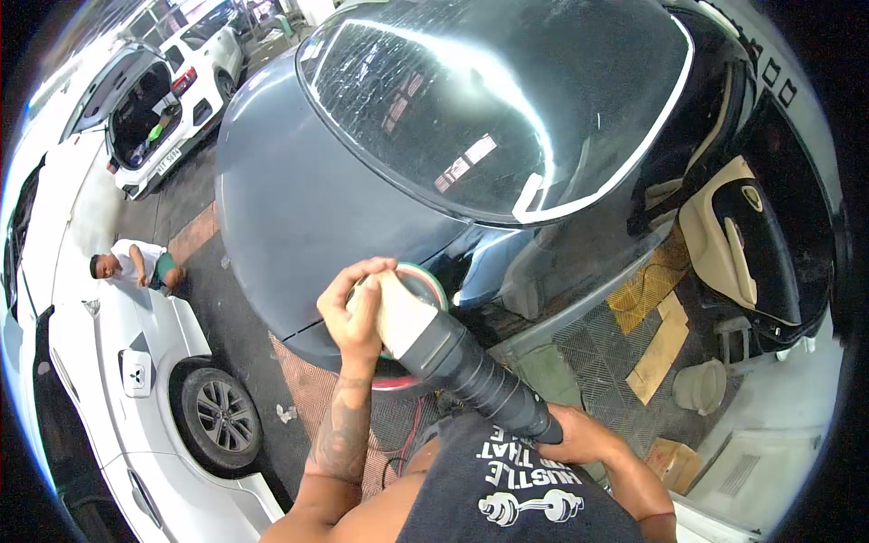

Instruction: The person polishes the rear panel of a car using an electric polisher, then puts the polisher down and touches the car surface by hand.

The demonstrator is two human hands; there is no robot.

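- Firmly, the left hand (351, 312) is curled over the smooth cream head of a long black, ribbed, cylindrical power polisher (480, 366); its thumb and fingers press round the front end.
- The right hand (579, 436) is wrapped round the polisher's rear end, nearer the body and to the right of the left-hand grip; a black shirt with white lettering and a dumbbell print (534, 493) lies just behind the tool.
- Under the left-hand grip sits a round pad with a green-and-red rim (440, 282), at the glossy dark car's bodywork (294, 195); whether its face touches the paint is hidden.
- Beyond the grip stretches the car's curved dark glass (425, 118), with a white strip (625, 188) along its right edge.
- Well left of the grip stands a white car with a grey-spoked black wheel (220, 418); beside it crouches a person in a white shirt (134, 262).
- Right of the grip are a cream-and-black car door (724, 240), a flat brown board (659, 348) and a pale round bucket (699, 387); a brown cardboard box (673, 464) sits close beyond the right hand.
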